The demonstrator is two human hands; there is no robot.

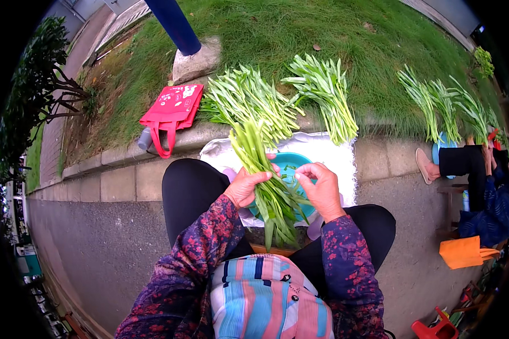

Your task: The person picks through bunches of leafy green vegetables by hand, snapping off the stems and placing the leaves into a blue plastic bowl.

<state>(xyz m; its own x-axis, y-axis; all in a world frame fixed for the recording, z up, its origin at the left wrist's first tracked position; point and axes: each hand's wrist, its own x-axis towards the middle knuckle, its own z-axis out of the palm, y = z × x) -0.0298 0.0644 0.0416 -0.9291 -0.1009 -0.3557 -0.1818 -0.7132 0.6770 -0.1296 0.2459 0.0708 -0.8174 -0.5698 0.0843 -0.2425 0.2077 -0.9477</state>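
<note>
My left hand is closed round a bunch of water spinach, its pale cut stems up and away from me and its narrow leaves hanging toward my lap. Close to the right of the bunch, my right hand has thumb and forefinger pinched together; whatever is between them is too small to make out. Below both hands a teal basin stands between my knees, partly covered by the bunch. Bits of green lie inside it. Under the basin spreads a white cloth.
Two piles of greens, a wide one and a narrower one, lie on the kerb beyond the cloth. A red bag is left of them, near a blue post. At right sits another person by more greens and an orange bag.
</note>
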